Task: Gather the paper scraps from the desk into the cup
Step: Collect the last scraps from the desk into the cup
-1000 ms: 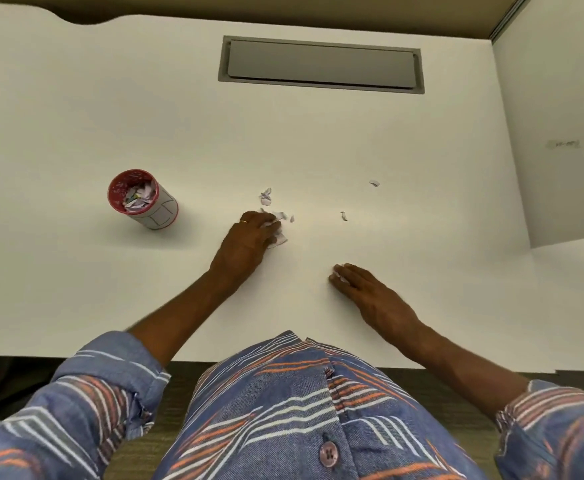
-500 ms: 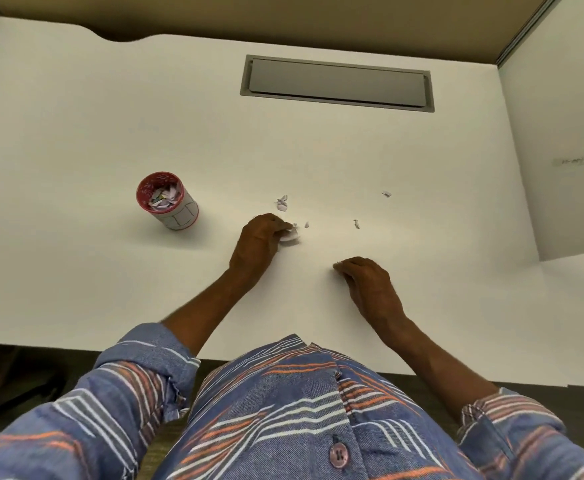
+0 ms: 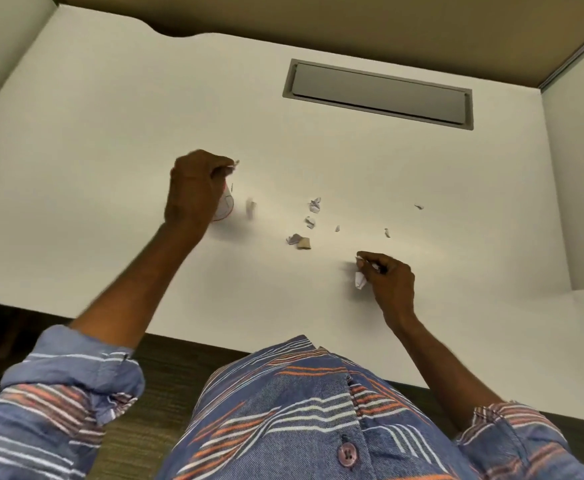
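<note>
The left hand (image 3: 193,192) is seen raised over the far-left part of the desk (image 3: 110,133), its fingers curled tightly inward. A small scrap (image 3: 235,163) is pinched at its fingertips and juts out to the right of the knuckles. How much more paper is enclosed in the fist cannot be told.

The cup (image 3: 227,206) is found directly under and behind this hand. Only a sliver of its white wall with a red line is shown at the hand's right edge. Its mouth is hidden, so the way it points and the lie of its long axis cannot be told. Just to the right of the cup a blurred scrap (image 3: 250,206) is seen; whether it lies on the desk or is in the air cannot be made out.

The right hand (image 3: 392,282) is held low over the near-right part of the desk, fingers curled. A folded white scrap (image 3: 360,280) is pinched between thumb and fingers, its pointed end turned down towards the near edge.

Between the two hands, loose scraps (image 3: 314,205) are scattered on the desk, with a tan piece (image 3: 303,243) nearest the person and smaller bits spread out to the right. A grey hatch (image 3: 377,95) is set into the desk at the far side, well apart from the paper. A blue striped shirt (image 3: 301,393) fills the bottom of the view.
</note>
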A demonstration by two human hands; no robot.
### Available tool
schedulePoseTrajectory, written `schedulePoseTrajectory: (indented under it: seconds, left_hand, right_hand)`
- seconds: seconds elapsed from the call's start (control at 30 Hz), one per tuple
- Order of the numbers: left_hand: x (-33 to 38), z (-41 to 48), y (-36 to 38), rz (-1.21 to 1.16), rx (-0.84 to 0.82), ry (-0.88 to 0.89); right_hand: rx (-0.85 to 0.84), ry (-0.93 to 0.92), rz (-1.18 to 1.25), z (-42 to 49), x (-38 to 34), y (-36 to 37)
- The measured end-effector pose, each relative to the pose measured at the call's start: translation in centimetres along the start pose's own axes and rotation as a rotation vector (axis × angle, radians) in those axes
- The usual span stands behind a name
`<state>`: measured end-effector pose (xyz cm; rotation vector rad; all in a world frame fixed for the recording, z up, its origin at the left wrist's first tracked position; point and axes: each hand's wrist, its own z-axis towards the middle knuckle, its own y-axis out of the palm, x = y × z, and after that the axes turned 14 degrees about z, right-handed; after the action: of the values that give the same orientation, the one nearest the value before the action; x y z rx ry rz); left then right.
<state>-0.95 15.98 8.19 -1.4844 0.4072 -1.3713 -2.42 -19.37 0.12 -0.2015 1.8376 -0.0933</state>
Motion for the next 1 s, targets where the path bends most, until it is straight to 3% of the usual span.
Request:
schedulePoseTrajectory:
  seconds: [0.13, 0.4, 0.77, 1.0]
  left_hand:
    - [-2.2, 1.0, -1.2, 0.195, -0.112, 0.010]
    - [-2.9, 0.8, -1.3, 0.146, -0.163, 0.000]
    - [-4.9, 0.9, -3.9, -0.069, -0.044, -0.088]
    - [-7.2, -0.6, -4.4, -0.081, -0.097, -0.157]
  right_hand:
    - [0.005, 0.037, 0.060, 0.4, -0.7, 1.1]
    - [-0.018, 0.038, 0.158, 1.6, -4.5, 6.4]
    - [-0.275, -0.170, 0.279, 6.2, -13.2, 21.9]
    - [-0.311, -0.364, 0.053, 7.8, -13.1, 27.3]
